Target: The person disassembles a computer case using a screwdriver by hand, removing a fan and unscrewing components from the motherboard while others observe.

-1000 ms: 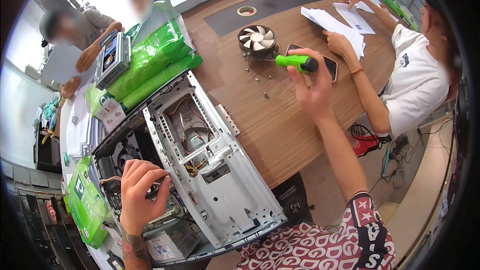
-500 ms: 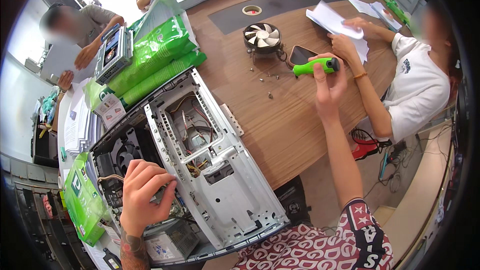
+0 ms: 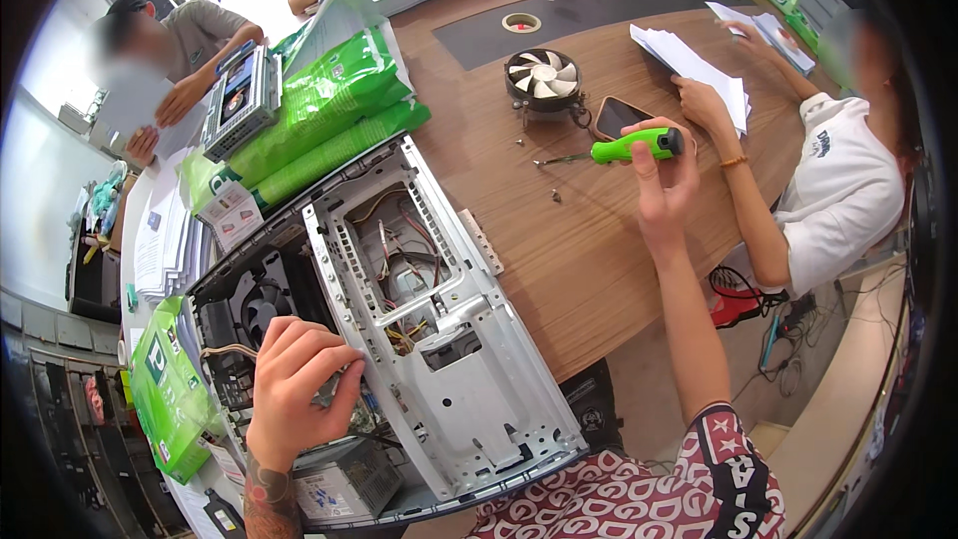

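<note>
My right hand (image 3: pixel 664 185) is wrapped round the green and black handle of a screwdriver (image 3: pixel 639 146), held over the table. Its thin shaft points left, with the tip by a few small screws (image 3: pixel 556 196). Over the opened computer case (image 3: pixel 469 419), my left hand (image 3: pixel 304 389) is curled beside the metal frame rail, thumb and fingers bent together; what they hold, if anything, is hidden. Loose cables and a black fan (image 3: pixel 264 307) show inside the case, and a silver power supply (image 3: pixel 344 484) sits by my left wrist.
A round cooler fan (image 3: pixel 542 78) and a phone (image 3: pixel 621 120) lie beyond the screwdriver. Green packages (image 3: pixel 319 105) carry a metal drive cage (image 3: pixel 239 105) behind the case. At right a person handles papers (image 3: pixel 694 70); others sit at the far side. A tape roll (image 3: pixel 521 23) lies farther back.
The screwdriver's shaft now shows plainly, its tip down among the screws. The view has shifted slightly. The person at right has moved one hand to another stack of papers.
</note>
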Tool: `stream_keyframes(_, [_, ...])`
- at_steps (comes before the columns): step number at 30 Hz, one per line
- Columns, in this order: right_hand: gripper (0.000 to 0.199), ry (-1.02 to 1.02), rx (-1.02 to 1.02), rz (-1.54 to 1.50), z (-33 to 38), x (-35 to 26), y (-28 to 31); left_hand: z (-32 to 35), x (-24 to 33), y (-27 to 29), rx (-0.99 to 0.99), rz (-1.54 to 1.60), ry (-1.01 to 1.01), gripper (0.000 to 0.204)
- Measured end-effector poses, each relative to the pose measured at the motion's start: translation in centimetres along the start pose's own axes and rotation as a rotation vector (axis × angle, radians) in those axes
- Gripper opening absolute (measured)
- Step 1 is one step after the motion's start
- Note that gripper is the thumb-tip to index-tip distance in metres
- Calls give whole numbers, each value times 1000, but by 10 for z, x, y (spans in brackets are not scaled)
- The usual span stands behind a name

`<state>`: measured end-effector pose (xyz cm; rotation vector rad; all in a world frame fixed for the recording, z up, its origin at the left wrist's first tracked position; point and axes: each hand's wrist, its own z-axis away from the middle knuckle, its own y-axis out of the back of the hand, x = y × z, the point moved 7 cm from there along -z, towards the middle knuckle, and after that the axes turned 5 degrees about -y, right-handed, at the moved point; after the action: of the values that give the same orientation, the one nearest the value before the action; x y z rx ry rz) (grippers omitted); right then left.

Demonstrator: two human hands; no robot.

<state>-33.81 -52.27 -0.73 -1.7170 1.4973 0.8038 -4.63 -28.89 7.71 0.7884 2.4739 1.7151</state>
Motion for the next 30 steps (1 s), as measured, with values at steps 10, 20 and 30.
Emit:
stream_keyframes(10, [26, 1, -21, 33, 1, 0, 3, -1, -2, 4, -8, 61, -9, 16])
stream_keyframes(20, [27, 24, 9, 59, 0, 11, 6, 5, -3, 5, 30, 62, -28, 13])
stream_keyframes(30, [30, -33, -12, 152, 5, 13, 15, 10, -4, 6, 46, 62, -56, 10])
